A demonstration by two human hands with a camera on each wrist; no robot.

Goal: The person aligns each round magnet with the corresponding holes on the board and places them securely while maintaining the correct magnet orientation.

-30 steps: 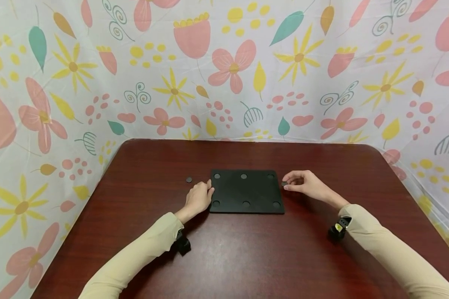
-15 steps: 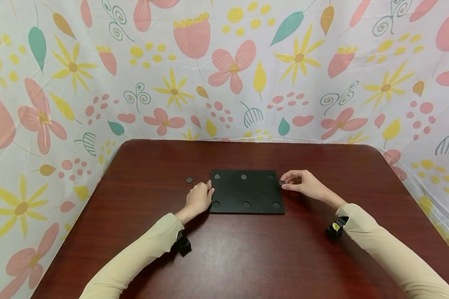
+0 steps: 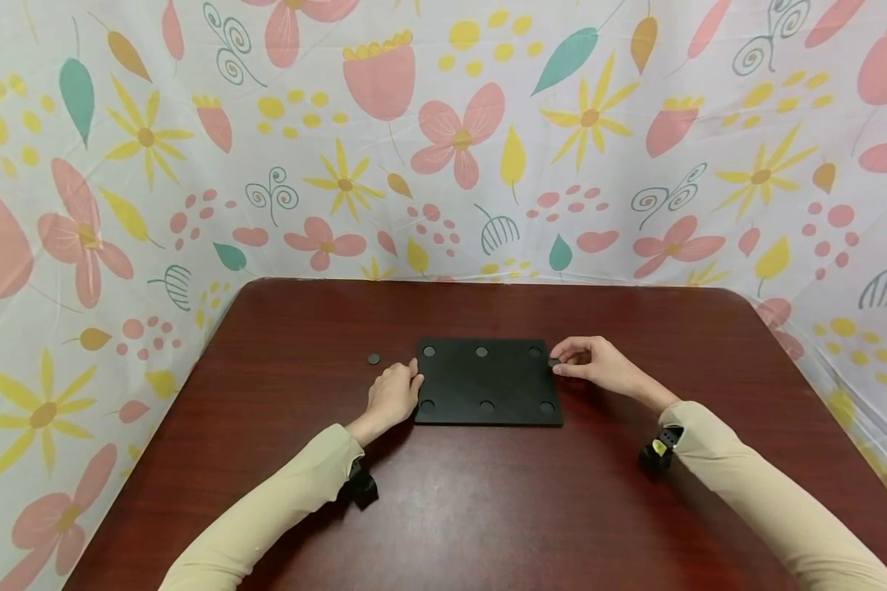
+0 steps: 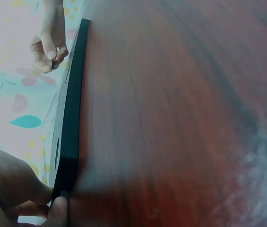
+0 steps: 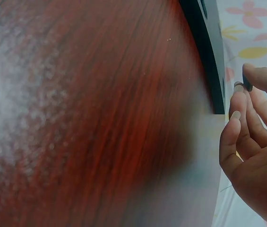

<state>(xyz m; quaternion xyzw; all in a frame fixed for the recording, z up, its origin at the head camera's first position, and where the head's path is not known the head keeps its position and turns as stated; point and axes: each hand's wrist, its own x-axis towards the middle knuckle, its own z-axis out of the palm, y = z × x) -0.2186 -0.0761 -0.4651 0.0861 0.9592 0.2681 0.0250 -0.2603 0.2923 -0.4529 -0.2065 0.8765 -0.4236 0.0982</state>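
Observation:
A flat black rectangular board point(image 3: 484, 382) with several round recesses lies on the table. Grey discs appear to fill the upper left recess point(image 3: 429, 351) and the upper middle recess point(image 3: 482, 351); the others look dark. My left hand point(image 3: 393, 396) holds the board's left edge, its thumb and fingers pinching that side in the left wrist view. At the upper right, my right hand point(image 3: 597, 364) pinches a small dark disc point(image 5: 247, 78) between thumb and fingertips, raised right beside the board's right edge. Left of the board, another small dark disc point(image 3: 373, 359) lies on the table.
The dark red-brown wooden table point(image 3: 480, 501) extends around the board. A white curtain with printed flowers point(image 3: 458, 139) hangs behind the table's far edge and along both sides. Both wrists carry small black cameras, the right camera point(image 3: 656, 457) and the left camera point(image 3: 362, 486).
My right hand has moved slightly left with the disc, up to the board's right edge. The left hand, the board and the loose disc stay in place.

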